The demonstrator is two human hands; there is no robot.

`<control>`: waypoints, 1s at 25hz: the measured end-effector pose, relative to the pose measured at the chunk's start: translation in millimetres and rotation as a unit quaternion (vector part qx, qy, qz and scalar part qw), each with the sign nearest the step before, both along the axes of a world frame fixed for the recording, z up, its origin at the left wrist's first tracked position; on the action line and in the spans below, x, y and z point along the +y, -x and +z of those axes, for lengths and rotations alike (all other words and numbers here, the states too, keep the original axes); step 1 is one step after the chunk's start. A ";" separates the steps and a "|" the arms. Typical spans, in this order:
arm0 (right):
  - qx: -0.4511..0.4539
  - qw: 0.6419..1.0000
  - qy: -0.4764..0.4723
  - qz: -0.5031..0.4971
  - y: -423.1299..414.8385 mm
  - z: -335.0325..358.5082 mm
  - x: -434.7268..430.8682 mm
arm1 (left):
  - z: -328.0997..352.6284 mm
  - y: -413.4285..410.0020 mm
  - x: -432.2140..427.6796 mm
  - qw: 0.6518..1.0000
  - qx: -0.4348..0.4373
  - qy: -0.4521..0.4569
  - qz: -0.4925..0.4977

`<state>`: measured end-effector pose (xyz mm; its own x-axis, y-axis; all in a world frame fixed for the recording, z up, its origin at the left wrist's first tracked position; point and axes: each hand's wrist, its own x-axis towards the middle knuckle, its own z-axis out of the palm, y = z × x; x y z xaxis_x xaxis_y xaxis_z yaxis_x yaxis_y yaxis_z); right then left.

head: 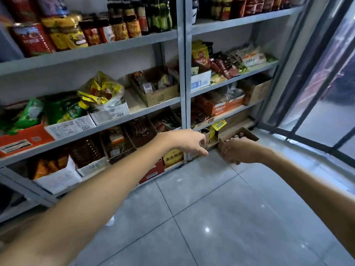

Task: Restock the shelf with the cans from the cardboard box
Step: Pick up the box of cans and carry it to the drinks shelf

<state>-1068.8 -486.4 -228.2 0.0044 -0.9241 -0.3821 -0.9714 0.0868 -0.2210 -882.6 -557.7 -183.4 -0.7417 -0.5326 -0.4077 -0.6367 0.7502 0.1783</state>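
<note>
A brown cardboard box [247, 133] stands on the floor against the foot of the right shelf unit, with dark can tops [237, 135] just visible inside. My right hand [237, 150] is at the box's near corner, fingers curled over its front flap. My left hand [187, 142] hovers to the left of the box, in front of the bottom shelf, fingers loosely spread and holding nothing. The grey metal shelf [184, 93] rises behind both hands.
The shelves hold boxes of snack packets, jars and bottles on every level. A yellow price tag [219, 124] hangs near the bottom right shelf. Glass doors with dark frames [307, 93] stand to the right. Grey tiled floor [211, 217] lies in front.
</note>
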 end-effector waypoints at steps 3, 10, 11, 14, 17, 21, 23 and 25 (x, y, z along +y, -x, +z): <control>0.005 1.000 0.014 -0.007 87.0 12.6 -53.9 | 4.4 92.9 -40.7 0.999 0.029 -0.007 0.038; 0.016 1.000 0.015 -0.019 274.0 6.6 -153.5 | -21.5 279.9 -150.1 0.996 0.037 -0.037 0.079; 0.018 1.000 0.007 -0.022 304.5 -1.2 -168.7 | -33.8 310.0 -169.1 0.996 0.032 -0.039 0.078; 0.021 0.999 -0.020 -0.033 391.7 -13.8 -216.9 | -58.5 398.1 -226.7 0.995 0.025 -0.040 0.091; 0.004 0.999 -0.020 -0.036 464.2 -20.3 -257.9 | -64.9 472.6 -273.1 0.989 0.065 -0.037 0.130; -0.015 0.999 -0.030 -0.027 573.2 -31.7 -321.0 | -74.4 571.7 -328.7 0.982 0.075 -0.076 0.158; -0.033 0.999 -0.020 -0.012 623.3 -49.8 -356.6 | -85.1 609.2 -355.6 0.973 0.088 -0.077 0.199; -0.047 0.998 -0.028 0.025 664.5 -73.6 -388.8 | -100.6 642.7 -370.4 0.962 0.085 -0.084 0.245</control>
<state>-1733.4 -875.2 -301.8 0.0885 -0.8993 -0.4284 -0.9501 0.0529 -0.3074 -1525.3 -928.1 -284.0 -0.4813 -0.7729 -0.4135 -0.8578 0.3182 0.4037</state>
